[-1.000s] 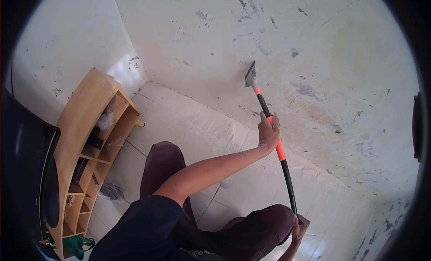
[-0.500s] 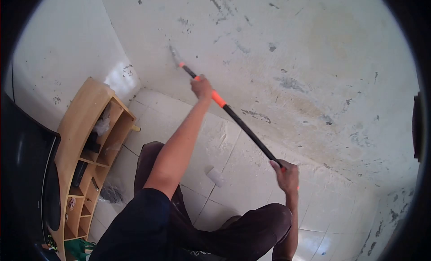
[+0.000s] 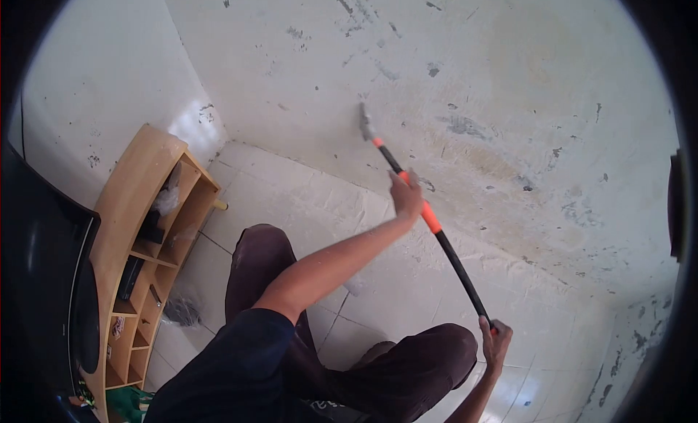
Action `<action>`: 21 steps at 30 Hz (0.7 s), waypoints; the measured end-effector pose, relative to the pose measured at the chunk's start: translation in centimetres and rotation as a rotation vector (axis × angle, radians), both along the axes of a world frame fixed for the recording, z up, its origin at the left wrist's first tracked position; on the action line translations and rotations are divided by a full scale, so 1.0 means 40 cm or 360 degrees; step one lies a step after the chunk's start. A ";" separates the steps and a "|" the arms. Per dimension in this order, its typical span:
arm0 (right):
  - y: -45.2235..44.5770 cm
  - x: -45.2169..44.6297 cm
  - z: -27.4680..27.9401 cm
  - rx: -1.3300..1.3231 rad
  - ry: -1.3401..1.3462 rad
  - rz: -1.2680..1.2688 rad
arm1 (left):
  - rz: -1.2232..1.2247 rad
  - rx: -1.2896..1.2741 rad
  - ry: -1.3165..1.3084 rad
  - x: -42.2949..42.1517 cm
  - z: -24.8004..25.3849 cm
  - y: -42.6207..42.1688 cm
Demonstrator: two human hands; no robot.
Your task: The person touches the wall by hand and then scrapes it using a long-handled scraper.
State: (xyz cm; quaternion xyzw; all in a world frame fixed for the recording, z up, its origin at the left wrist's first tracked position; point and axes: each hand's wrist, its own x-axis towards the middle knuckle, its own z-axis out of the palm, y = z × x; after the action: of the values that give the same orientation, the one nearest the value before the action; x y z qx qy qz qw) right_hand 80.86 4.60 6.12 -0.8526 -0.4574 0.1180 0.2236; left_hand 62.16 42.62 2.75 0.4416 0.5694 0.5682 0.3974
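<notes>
A long-handled scraper (image 3: pixel 458 264) with a black and orange shaft slants across the view. Its grey head (image 3: pixel 366 122) is at the patchy wall (image 3: pixel 509 81), low down near the floor. My left hand (image 3: pixel 407 195) is wrapped round the upper grip, just behind the head. At the handle's lower end, my right hand (image 3: pixel 496 343) is closed round the shaft, beside my right knee.
On the left stands a curved wooden shelf unit (image 3: pixel 134 176) beside a black screen (image 3: pixel 43 277). Clear plastic wrap (image 3: pixel 183 310) lies by its base. White dust and flakes cover the tiled floor (image 3: pixel 291 194) along the wall.
The scraper head swept left along the wall, then came back right partway. Both hands moved with the handle, and my right hand is lower than half a second ago. The grip held throughout.
</notes>
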 end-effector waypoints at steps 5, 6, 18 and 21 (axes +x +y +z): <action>-0.133 0.055 -0.043 0.0055 0.0374 -0.0169 | -0.0361 -0.0144 -0.0315 0.108 0.004 -0.115; -0.136 0.059 -0.054 0.0082 0.0450 -0.0174 | -0.0388 -0.0121 -0.0330 0.108 0.003 -0.117; 0.327 -0.099 -0.084 0.0044 0.0286 0.0221 | 0.0472 0.0136 0.0066 -0.236 0.006 0.236; 0.427 -0.190 -0.050 -0.0014 0.0096 0.0263 | 0.0714 0.0028 0.0283 -0.344 -0.058 0.374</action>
State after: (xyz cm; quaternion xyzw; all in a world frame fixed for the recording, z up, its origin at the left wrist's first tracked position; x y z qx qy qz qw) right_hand 73.25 21.69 4.11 -0.8089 -0.5188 0.1638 0.2231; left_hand 48.40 57.58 0.43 0.3556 0.6810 0.6062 0.2057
